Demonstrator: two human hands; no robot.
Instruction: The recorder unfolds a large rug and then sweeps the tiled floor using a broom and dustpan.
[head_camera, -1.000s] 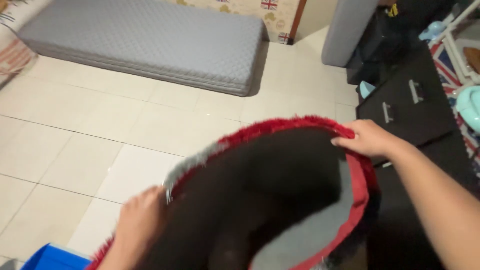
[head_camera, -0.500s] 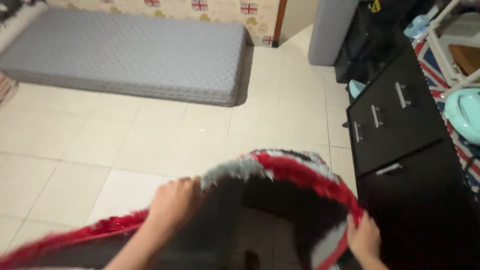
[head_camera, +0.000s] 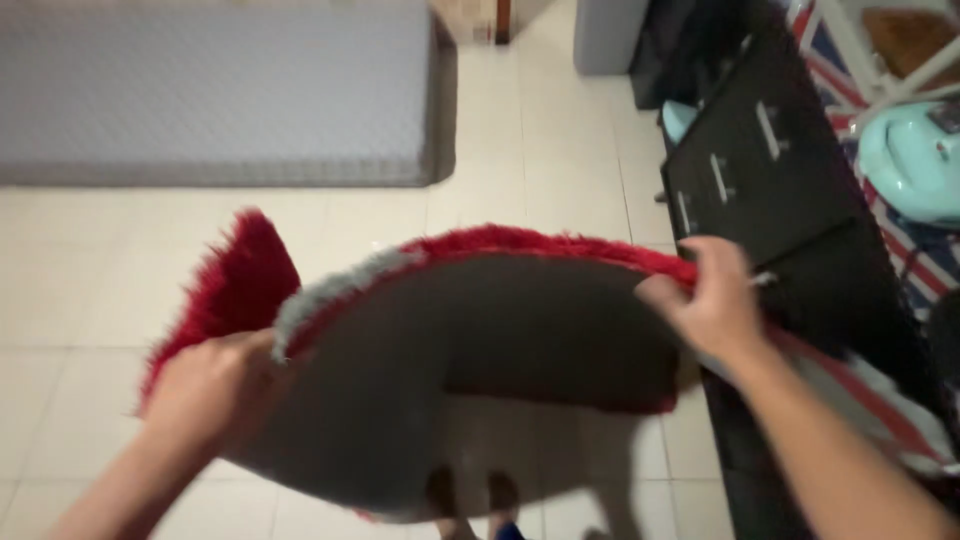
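I hold a shaggy red rug (head_camera: 480, 340) with grey patches and a dark grey backing, its underside turned toward me. My left hand (head_camera: 215, 385) grips its left edge, where a red flap sticks up. My right hand (head_camera: 705, 305) grips its upper right rim, close to the black drawer unit. The rug hangs above the pale tiled floor (head_camera: 540, 150) and sags between my hands. Below it my feet show faintly.
A grey quilted mattress (head_camera: 210, 95) lies on the floor at the far left. A black drawer unit (head_camera: 760, 170) with metal handles stands at the right. Beyond it are a pale blue plastic seat (head_camera: 905, 150) and a flag-patterned mat (head_camera: 920, 255).
The view has tilted down and shifted right. My right hand rose from the rug's lower right edge to its upper rim. The rug lifted and its left edge folded up.
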